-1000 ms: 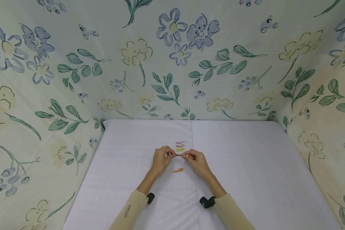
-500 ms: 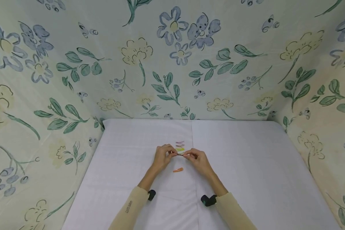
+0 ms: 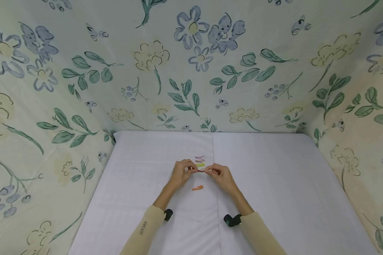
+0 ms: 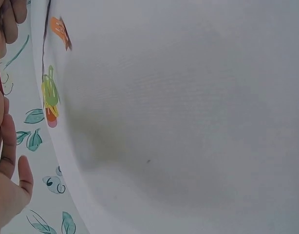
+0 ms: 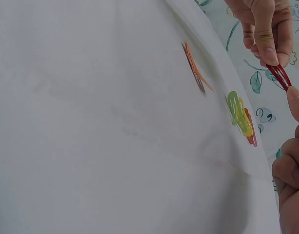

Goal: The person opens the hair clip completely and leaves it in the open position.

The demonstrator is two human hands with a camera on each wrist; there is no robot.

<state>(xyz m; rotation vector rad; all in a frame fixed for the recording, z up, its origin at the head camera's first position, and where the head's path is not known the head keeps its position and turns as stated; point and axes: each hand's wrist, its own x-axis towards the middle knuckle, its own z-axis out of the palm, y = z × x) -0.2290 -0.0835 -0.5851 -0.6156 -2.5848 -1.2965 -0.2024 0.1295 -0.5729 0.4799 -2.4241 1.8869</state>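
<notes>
Both hands hold a red snap hair clip [image 5: 279,78] by its ends, raised above the table. My left hand [image 3: 180,174] pinches one end between thumb and fingers; my right hand [image 3: 219,175] pinches the other, thumb on the near face. Below them on the white cloth lies an orange snap clip [image 3: 197,188], its two strips splayed apart in the right wrist view. Beyond the hands, a row of clips overlaps in the wrist views: a green clip [image 5: 234,106], a yellow clip [image 5: 246,118], an orange-red clip [image 5: 250,138] and a pink clip [image 4: 52,124].
A white cloth [image 3: 274,191] covers the table, with a crease running front to back near the middle. Floral fabric [image 3: 191,81] hangs behind and at both sides. A black device [image 3: 232,220] sits at the right wrist, another black device [image 3: 168,214] at the left.
Both hands have shifted slightly right with the red clip between them, and the clip shows a little more of its length. The clips on the table have stayed put.
</notes>
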